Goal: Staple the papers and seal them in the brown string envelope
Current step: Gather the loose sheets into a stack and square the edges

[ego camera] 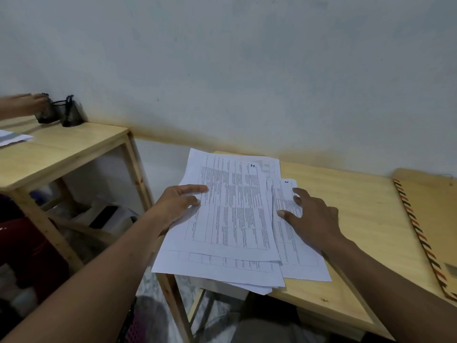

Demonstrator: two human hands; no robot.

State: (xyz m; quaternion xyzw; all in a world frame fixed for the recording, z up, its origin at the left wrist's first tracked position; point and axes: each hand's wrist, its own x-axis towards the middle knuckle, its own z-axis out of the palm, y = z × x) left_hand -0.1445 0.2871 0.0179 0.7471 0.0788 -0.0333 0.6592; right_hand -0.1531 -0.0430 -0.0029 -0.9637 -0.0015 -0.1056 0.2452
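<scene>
Your left hand [180, 204] has hold of the left edge of the white printed papers [235, 219]. Two fingers lie on top and the thumb side is hidden under the sheet edge, so it reads as a pinch, not a flat press. That edge overhangs the pale wooden tabletop [358, 219], which is probably why you grip it there: there is room beneath to lift and square the sheets. Your right hand [314, 219] is wide, fingers spread and flat on the sheet that has slid out to the right. Judgement: it pins that sheet so the fanned pile does not skid while you gather it. The corners do not line up, so the pile is not ready for a staple. No stapler is in view. The flat brown paper envelope with a striped edge [437, 219] lies on the same tabletop, well off to the right of your right hand. All the sheets I can see are outside it. Its flap and string cannot be made out. Far beyond your left hand, on a second wooden tabletop [74, 144], stand two black mesh cups [71, 115], contents not discernible. Another person's hand [27, 103] touches the nearer-left cup.
</scene>
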